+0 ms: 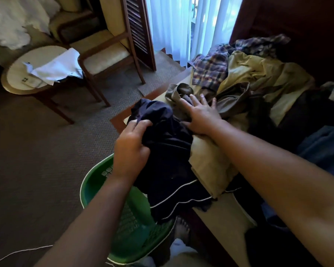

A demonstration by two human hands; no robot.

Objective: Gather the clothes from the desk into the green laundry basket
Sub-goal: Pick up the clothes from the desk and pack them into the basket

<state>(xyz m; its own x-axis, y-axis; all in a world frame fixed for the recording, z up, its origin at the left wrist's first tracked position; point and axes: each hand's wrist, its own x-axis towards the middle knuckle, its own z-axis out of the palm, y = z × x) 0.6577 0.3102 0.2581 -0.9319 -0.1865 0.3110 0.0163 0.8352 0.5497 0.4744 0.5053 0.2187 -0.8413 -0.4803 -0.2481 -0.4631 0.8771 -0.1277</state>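
Head view: the left hand (131, 149) grips a bunched fold of a navy garment (168, 160) that hangs off the edge of the desk (224, 214). The right hand (202, 114), fingers spread flat, rests on a brown garment (233, 101) in the clothes pile (262, 74) on the desk. The green basket (94, 189) stands just beside the desk, under the navy garment's hem.

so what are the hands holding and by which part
The left hand grips the navy garment by a bunched fold near its top; the right hand holds nothing.
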